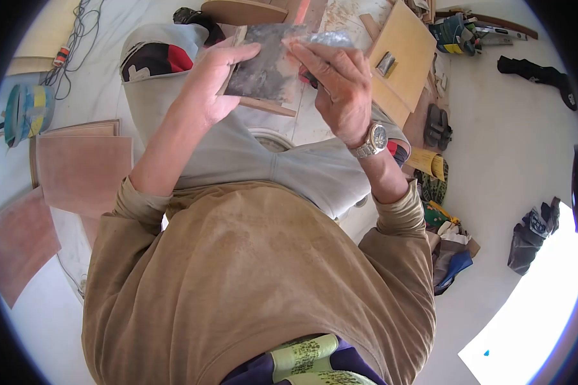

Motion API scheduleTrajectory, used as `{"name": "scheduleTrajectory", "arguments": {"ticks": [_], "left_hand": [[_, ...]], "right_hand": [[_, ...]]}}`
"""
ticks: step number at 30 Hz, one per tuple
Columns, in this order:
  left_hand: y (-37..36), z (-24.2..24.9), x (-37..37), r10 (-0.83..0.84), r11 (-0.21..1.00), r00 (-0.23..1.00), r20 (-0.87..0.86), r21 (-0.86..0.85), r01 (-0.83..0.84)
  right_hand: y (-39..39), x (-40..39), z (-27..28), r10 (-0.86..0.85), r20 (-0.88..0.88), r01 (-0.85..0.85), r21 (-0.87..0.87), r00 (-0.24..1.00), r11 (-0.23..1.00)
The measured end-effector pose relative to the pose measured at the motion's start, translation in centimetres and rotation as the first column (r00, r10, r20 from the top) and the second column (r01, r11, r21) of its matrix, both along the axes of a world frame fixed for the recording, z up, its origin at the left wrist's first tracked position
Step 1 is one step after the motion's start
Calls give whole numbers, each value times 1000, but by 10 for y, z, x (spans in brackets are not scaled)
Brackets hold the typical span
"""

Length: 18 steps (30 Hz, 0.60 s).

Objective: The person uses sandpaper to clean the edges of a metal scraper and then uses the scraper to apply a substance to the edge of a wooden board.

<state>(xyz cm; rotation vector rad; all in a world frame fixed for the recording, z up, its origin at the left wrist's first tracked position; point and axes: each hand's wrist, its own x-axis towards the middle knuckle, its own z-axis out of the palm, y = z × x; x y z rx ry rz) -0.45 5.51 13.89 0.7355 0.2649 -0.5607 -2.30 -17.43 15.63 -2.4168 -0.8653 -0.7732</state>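
Smeared board [257, 61] gripped at left edge by left hand [215, 80]. Right hand [343, 86] curled at board's right side; whether anything is pinched cannot be told. Surface apparently being worked; steady support seemingly called for. Right of board, room narrowed by wooden panel [404, 48]; toward shirt [250, 250], more room left.

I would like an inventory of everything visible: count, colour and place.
Smeared slab: 1, dark grey, in left hand
Shiny plastic: 1, silvery, beyond right hand
Wooden boards: at least 2, light brown, top
Floor panels: at least 2, reddish, left
Containers: 2, teal, far left and upper right
Cable: 1, dark, upper left
Sandals: count unclear, dark, right side
Cloth pile: 1, mixed, at right
Dark cloths: 2, black, far right
Wristwatch: 1, silver, right wrist
Shirt: 1, brown, torso
Trousers: 1, grey, legs
Hands: 2, bare, both at slab
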Motion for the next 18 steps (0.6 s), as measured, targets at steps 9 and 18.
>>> {"name": "scheduleTrajectory", "arguments": {"ticks": [9, 18], "left_hand": [[16, -19, 4, 179, 963, 965, 193, 165, -211], [-18, -26, -1, 52, 881, 812, 581, 356, -311]], "right_hand": [[-32, -15, -26, -31, -192, -17, -239, 981, 971], [-6, 4, 12, -72, -111, 48, -204, 991, 978]]}}
